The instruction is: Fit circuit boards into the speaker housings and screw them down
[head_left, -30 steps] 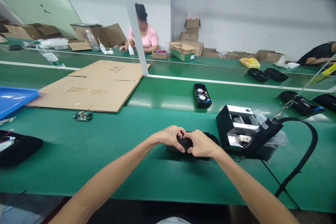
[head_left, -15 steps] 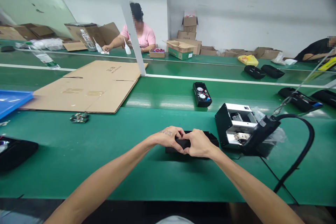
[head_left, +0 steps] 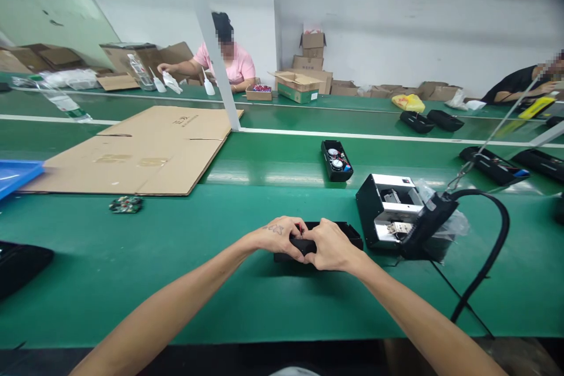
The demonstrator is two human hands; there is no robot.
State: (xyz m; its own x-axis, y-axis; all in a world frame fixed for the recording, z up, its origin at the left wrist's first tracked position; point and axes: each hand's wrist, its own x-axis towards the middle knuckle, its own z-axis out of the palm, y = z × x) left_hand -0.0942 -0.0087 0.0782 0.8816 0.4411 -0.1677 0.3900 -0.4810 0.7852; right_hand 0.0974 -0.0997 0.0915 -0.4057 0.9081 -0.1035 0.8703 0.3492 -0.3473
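A black open-topped speaker housing [head_left: 351, 234] lies on the green bench in front of me. My left hand [head_left: 279, 236] grips its near wall from the left, thumb outside and fingers over the rim. Beside it, my right hand [head_left: 331, 245] holds the same wall, its thumb close to the left one. A bit of red shows by the left fingers; what the fingertips touch inside is hidden. To the right of the housing stands a black and silver machine [head_left: 388, 211], and a black-handled tool [head_left: 429, 226] with a thick cable hangs from a wire in front of it.
Farther back sits another black housing [head_left: 337, 161] with two round parts and wires. Flat cardboard [head_left: 132, 153], small circuit boards [head_left: 126, 205], a blue tray [head_left: 20, 176] and a black case [head_left: 24, 267] lie leftward. A person [head_left: 233, 64] in pink works across the bench.
My hands keep their hold on the housing with barely any movement. The view has shifted slightly. Across the bench, the person in pink has lifted something white.
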